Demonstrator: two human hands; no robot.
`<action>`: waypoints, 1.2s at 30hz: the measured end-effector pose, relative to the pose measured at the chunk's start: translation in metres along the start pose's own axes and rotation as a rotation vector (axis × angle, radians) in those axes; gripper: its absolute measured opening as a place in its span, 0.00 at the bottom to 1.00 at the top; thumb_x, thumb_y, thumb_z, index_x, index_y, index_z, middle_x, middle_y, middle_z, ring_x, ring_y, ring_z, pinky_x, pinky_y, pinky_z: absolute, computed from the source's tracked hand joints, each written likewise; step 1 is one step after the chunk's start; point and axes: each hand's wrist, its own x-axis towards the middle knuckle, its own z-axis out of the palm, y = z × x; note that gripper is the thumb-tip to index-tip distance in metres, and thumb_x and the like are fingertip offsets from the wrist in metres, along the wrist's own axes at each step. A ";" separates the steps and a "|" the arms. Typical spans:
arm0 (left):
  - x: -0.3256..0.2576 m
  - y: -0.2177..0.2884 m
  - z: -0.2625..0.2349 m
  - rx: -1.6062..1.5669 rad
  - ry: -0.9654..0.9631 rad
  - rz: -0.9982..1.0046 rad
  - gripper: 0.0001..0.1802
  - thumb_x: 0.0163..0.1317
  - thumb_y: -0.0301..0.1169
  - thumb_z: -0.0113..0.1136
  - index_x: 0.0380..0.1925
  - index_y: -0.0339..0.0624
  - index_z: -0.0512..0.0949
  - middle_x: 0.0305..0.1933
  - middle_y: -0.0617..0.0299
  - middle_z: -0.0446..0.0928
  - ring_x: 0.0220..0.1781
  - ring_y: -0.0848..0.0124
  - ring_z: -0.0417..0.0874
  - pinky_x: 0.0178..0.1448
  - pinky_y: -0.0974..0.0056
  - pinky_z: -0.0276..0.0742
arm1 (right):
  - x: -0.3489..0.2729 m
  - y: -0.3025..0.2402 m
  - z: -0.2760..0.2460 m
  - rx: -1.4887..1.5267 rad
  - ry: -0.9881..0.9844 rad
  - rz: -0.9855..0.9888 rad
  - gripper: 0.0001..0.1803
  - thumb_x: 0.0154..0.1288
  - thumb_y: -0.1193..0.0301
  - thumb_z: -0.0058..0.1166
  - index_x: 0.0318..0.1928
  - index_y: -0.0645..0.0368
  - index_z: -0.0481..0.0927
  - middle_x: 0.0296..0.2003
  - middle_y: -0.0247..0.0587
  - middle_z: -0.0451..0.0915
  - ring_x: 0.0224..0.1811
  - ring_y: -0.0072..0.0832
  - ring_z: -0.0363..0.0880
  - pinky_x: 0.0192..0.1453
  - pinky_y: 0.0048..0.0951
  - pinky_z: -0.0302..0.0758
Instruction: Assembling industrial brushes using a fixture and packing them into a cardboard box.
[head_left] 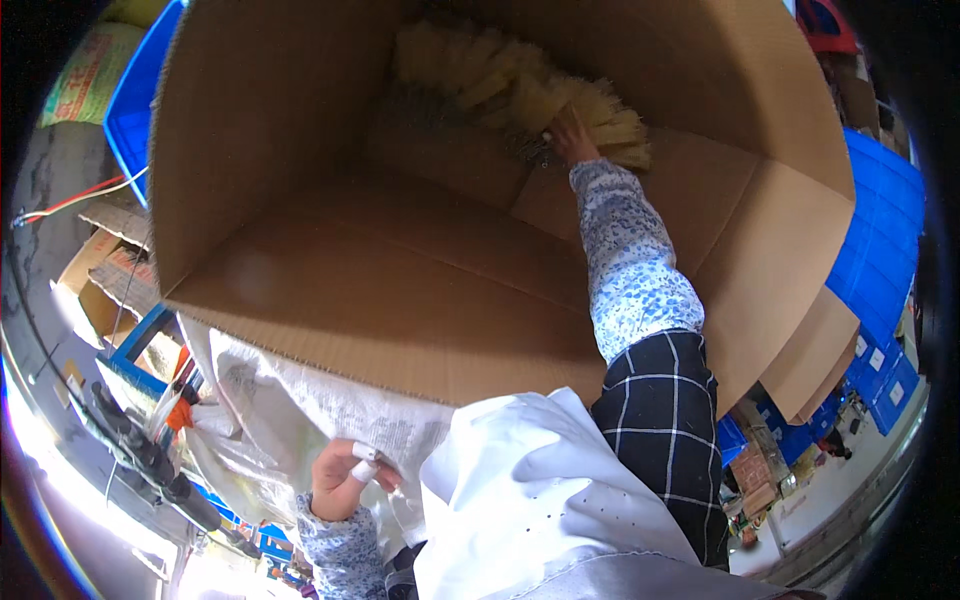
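Deep inside a large cardboard box [400,290], my right hand [573,137] is at a heap of pale yellow bristle brushes [500,75]. Its fingers are bent against the bristles at the heap's right part, seemingly gripping a brush; the exact hold is hard to make out in the shadow. Thin wire-like ends show below the bristles beside the thumb. Outside the box, low on the left, my left hand [345,478] hovers by a white woven sack [330,400]. White tape wraps two of its fingers, which are loosely curled and apart, with nothing visible in them.
Box flaps [810,345] fold outward on the right, next to blue crates [880,240]. At the left stand a blue bin [130,110], smaller opened cartons [95,275] and a blue frame [135,360]. A dark jointed pole [150,465] runs along the lower left.
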 end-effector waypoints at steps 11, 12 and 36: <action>-0.074 -0.058 -0.074 0.541 0.067 0.317 0.24 0.54 0.26 0.54 0.50 0.37 0.60 0.41 0.56 0.73 0.44 0.66 0.75 0.50 0.64 0.69 | -0.050 -0.011 -0.106 1.056 -0.102 -0.202 0.29 0.55 0.55 0.49 0.56 0.52 0.63 0.55 0.47 0.63 0.59 0.42 0.58 0.62 0.47 0.54; -0.090 -0.077 -0.089 0.488 0.137 0.321 0.23 0.54 0.26 0.54 0.50 0.38 0.60 0.41 0.57 0.73 0.43 0.67 0.75 0.50 0.64 0.69 | -0.051 0.000 -0.123 1.030 -0.068 -0.243 0.27 0.55 0.56 0.50 0.53 0.53 0.66 0.50 0.50 0.69 0.53 0.44 0.66 0.57 0.40 0.62; -0.460 -0.499 -0.162 -0.286 1.101 0.552 0.22 0.57 0.30 0.51 0.52 0.39 0.61 0.48 0.58 0.70 0.50 0.70 0.70 0.56 0.65 0.64 | -0.476 -0.235 -0.698 0.161 0.840 -1.396 0.23 0.45 0.77 0.49 0.47 0.59 0.69 0.43 0.46 0.72 0.47 0.41 0.68 0.53 0.37 0.64</action>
